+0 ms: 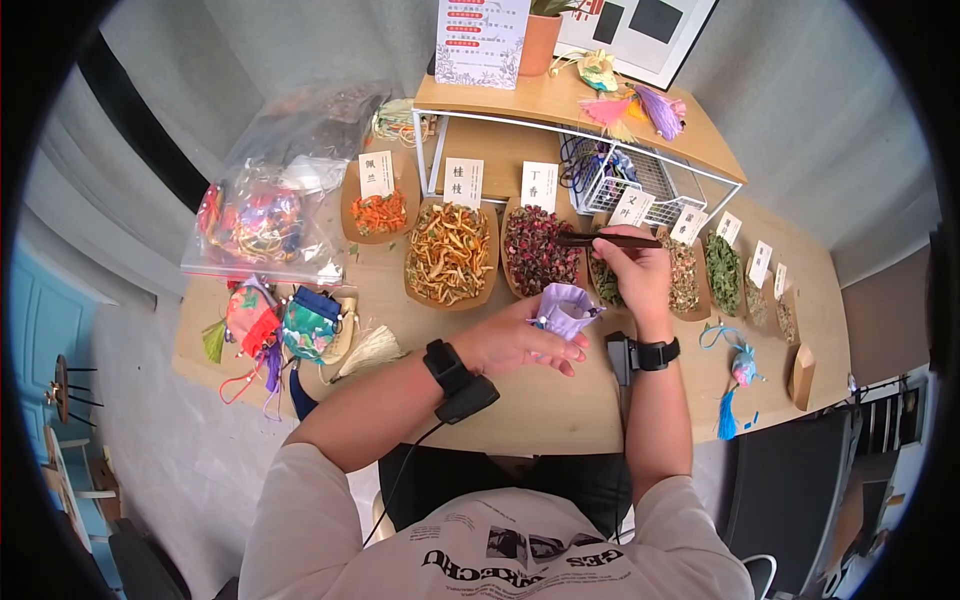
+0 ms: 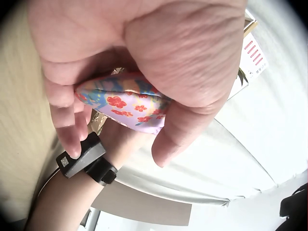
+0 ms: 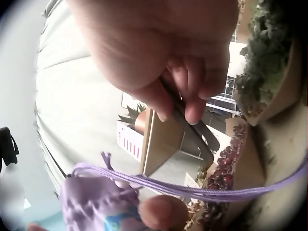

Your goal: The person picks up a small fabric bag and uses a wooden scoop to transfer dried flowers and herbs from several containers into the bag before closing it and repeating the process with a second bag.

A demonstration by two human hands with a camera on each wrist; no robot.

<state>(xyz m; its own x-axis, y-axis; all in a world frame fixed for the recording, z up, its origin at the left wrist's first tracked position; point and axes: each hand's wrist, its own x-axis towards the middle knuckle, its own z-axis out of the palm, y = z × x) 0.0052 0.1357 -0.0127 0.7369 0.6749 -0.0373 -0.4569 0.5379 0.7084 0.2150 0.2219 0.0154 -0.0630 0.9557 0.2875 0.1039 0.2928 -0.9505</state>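
Observation:
My left hand [image 1: 525,340] holds a small lavender drawstring pouch [image 1: 566,308], its gathered mouth facing up. Red flowers and blue patches pattern the pouch's [image 2: 130,106] lower part in the left wrist view, with the thumb along one side. Purple cords [image 3: 211,193] trail from it in the right wrist view. Thumb and fingers of my right hand [image 1: 640,275] pinch dark brown tongs [image 1: 600,240], which point left. Their tips are over the paper tray's dark red dried buds [image 1: 540,245]. Two arms of the tongs [image 3: 199,137] show slightly apart in the right wrist view.
Labelled paper trays line the table, holding orange-yellow shavings [image 1: 450,255], orange pieces [image 1: 378,213] and green leaves [image 1: 722,270]. Finished-looking pouches [image 1: 310,325] and a plastic bag [image 1: 265,220] lie left. A blue-tasselled pouch [image 1: 743,367] lies right. Behind stands a wooden shelf [image 1: 500,97].

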